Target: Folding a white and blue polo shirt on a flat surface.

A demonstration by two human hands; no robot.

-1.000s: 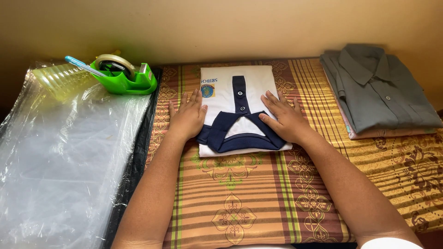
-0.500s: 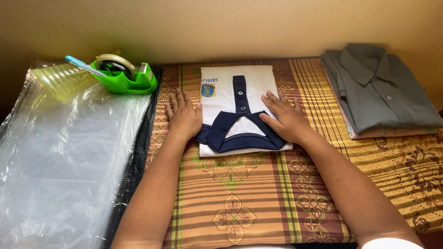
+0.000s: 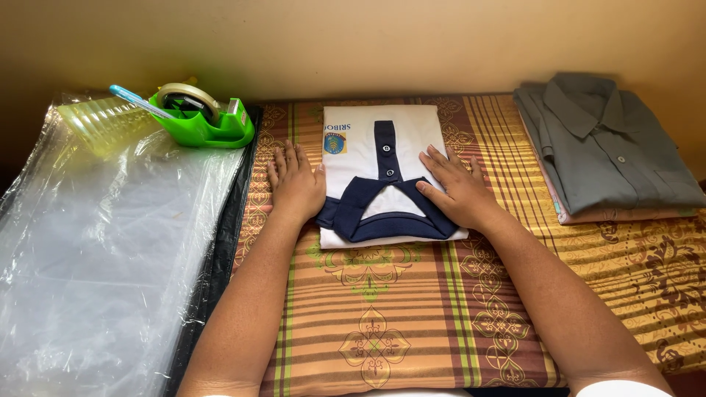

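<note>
- Nearest the camera, both forearms reach away over a striped brown and orange mat [image 3: 412,309] with floral medallions; this near stretch of the mat carries nothing else.
- Left hand [image 3: 296,185]: flat, palm down, fingers spread moderately, gripping nothing. It lies on the mat and touches the left edge of the folded white polo shirt [image 3: 386,173].
- Right hand [image 3: 457,191]: also flat and open, fingers extended, pressing on the right side of the shirt, over the navy collar — it holds nothing.
- The shirt sits in the middle of the mat, between the two hands. It is already folded to a neat rectangle, collar toward the person, navy placket with two buttons running away, chest emblem at the far left corner.
- Judgement on progress: the folding looks complete; the hands appear to be squaring or flattening the packet. The shirt is not yet inside any wrapper, and no tape is on it.
- Left of the mat, a stack of clear plastic bags [image 3: 103,242] lies flat, apart from the shirt and untouched.
- Farther left, a green tape dispenser [image 3: 202,121] stands at the head of the bags, with a blue pen [image 3: 132,99] beside it — both untouched.
- Far right, a folded grey shirt [image 3: 610,143] rests on the mat on top of another folded garment, well apart from the hands, also unbagged.
</note>
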